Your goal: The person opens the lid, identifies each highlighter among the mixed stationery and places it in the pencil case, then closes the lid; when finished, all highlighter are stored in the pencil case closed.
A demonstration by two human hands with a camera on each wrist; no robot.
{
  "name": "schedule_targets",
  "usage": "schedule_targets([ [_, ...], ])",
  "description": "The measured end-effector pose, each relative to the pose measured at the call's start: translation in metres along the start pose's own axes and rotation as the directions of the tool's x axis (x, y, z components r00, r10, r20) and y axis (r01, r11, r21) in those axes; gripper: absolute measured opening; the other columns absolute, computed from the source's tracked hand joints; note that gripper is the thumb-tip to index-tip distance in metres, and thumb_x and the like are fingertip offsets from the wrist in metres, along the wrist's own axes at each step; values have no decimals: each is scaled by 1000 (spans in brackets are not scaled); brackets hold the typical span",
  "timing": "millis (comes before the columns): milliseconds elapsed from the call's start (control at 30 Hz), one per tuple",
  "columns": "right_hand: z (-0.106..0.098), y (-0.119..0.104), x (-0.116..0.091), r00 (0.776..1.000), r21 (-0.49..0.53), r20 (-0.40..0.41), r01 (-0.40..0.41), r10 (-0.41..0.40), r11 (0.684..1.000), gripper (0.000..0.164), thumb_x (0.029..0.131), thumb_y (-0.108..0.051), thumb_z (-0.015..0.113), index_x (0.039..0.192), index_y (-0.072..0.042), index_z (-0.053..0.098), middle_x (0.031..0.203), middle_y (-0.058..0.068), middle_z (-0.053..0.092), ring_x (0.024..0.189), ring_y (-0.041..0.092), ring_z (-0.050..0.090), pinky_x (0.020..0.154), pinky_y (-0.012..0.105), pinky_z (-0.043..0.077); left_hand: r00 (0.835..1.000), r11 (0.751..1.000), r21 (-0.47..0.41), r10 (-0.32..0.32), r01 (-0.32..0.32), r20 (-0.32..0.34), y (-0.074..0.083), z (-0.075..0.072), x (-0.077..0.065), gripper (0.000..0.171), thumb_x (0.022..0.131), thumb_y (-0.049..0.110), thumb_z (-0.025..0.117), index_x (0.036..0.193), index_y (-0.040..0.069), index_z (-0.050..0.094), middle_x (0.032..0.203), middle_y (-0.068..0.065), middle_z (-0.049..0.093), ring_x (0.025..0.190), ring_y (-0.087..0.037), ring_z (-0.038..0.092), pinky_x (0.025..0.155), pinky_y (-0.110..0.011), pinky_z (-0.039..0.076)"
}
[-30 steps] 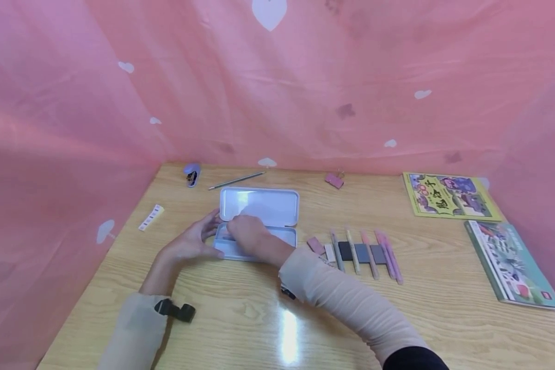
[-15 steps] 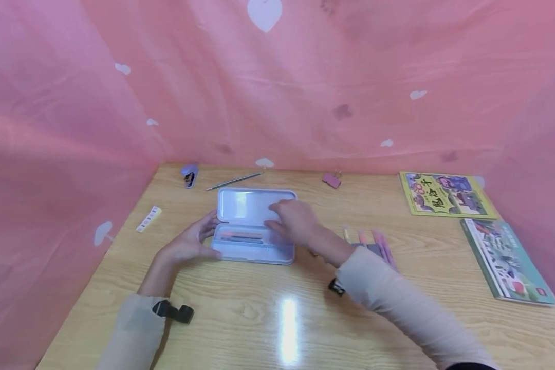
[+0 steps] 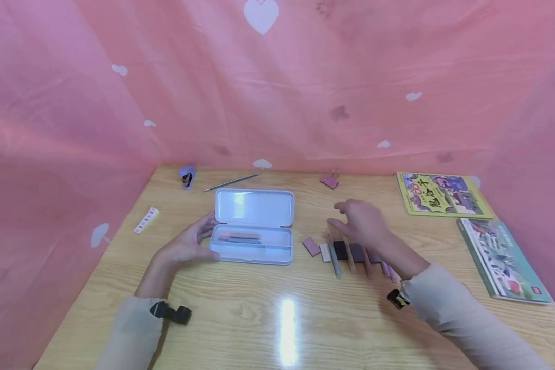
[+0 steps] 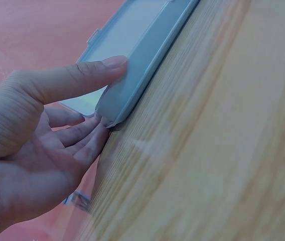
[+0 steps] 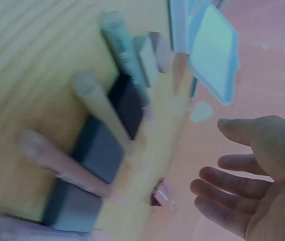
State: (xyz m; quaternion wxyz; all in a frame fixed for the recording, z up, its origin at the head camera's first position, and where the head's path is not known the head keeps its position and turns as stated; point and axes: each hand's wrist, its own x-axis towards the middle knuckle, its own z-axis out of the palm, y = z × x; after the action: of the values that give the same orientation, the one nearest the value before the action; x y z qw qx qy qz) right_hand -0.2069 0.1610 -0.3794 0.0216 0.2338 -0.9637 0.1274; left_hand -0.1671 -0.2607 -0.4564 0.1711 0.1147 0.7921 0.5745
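Note:
An open pale pencil case point(image 3: 254, 254) lies on the table with its lid point(image 3: 268, 205) tipped back; pens point(image 3: 239, 237) are in its back compartment. My left hand point(image 3: 187, 244) holds the case's left end. In the left wrist view, the thumb point(image 4: 113, 63) lies on the case's front side and the fingers are at its end. My right hand point(image 3: 363, 223) hovers, fingers spread and holding nothing, above a row of highlighters. In the right wrist view, a teal highlighter point(image 5: 125, 47), a beige one point(image 5: 100, 105) and a pink one point(image 5: 62, 163) lie across dark blocks point(image 5: 98, 150).
Between case and highlighters lie a pink eraser point(image 3: 311, 246) and a white one point(image 3: 325, 253). Behind are a pencil point(image 3: 232, 182), a purple stapler point(image 3: 187, 176) and a pink binder clip point(image 3: 330, 180). Two books point(image 3: 444, 194) lie right; a white patterned strip point(image 3: 146, 220) lies left.
My right hand has come out of the pencil case and moved right to above the highlighters, uncovering the pens inside the case. The left hand stays at the case's left end.

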Motion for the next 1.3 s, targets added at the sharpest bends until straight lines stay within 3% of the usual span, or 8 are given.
schedule_targets([
  [167,14,3,-11,998,16,58,-15,14,1000,37,86,-32,66,105,-1,70,96,15,70,45,7,43,40,25,43,1000,1000,-11,-1,1,-1,-1,1,0,120,61,9,86,152,26,10,143,-9,40,138,-34,29,115,-48,22],
  [300,27,1,-14,995,26,95,-28,26,999,24,88,-30,64,78,-10,72,72,3,66,50,8,47,43,25,43,1000,1000,-18,-12,12,-5,-1,2,0,120,60,10,87,152,29,12,142,-7,41,138,-32,29,115,-47,22],
  [433,36,-1,-14,988,33,142,-71,66,997,34,89,-30,61,57,-17,56,52,-4,46,44,9,42,39,22,31,1000,1000,-27,-14,13,-9,-1,2,-1,120,60,12,87,152,29,12,141,-7,42,137,-33,29,115,-48,22],
  [567,43,-3,-12,987,29,120,-108,104,994,36,86,-27,62,54,-17,51,50,-5,42,44,10,41,38,22,29,1000,1000,-25,8,-8,-2,-2,2,0,119,61,11,87,152,27,12,141,-8,42,137,-34,30,115,-49,22],
  [700,48,-4,-9,982,84,100,-169,160,982,33,87,-27,60,57,-15,55,49,-5,45,43,9,42,36,22,30,999,999,-22,32,-32,4,-2,2,0,117,62,10,86,152,26,13,141,-9,42,136,-35,31,115,-49,22],
  [800,45,-5,-8,982,163,81,-180,169,970,28,90,-27,58,67,-12,64,52,-4,53,43,9,46,35,22,35,999,999,-18,37,-37,3,-2,2,0,117,63,10,86,152,25,12,140,-10,42,136,-36,30,115,-50,21],
  [1000,27,-10,-7,996,263,18,-84,82,961,23,89,-20,61,94,1,69,67,4,66,48,7,52,42,22,45,1000,1000,-19,13,-13,8,-2,2,0,119,62,9,86,152,23,10,142,-10,41,137,-35,29,115,-49,20],
  [1300,5,-19,6,999,272,14,-41,39,962,19,91,-13,61,96,4,69,65,5,64,45,9,49,38,21,41,1000,1000,-2,-5,5,-2,0,1,-1,120,62,12,87,152,24,9,143,-9,40,138,-34,29,115,-48,21],
])
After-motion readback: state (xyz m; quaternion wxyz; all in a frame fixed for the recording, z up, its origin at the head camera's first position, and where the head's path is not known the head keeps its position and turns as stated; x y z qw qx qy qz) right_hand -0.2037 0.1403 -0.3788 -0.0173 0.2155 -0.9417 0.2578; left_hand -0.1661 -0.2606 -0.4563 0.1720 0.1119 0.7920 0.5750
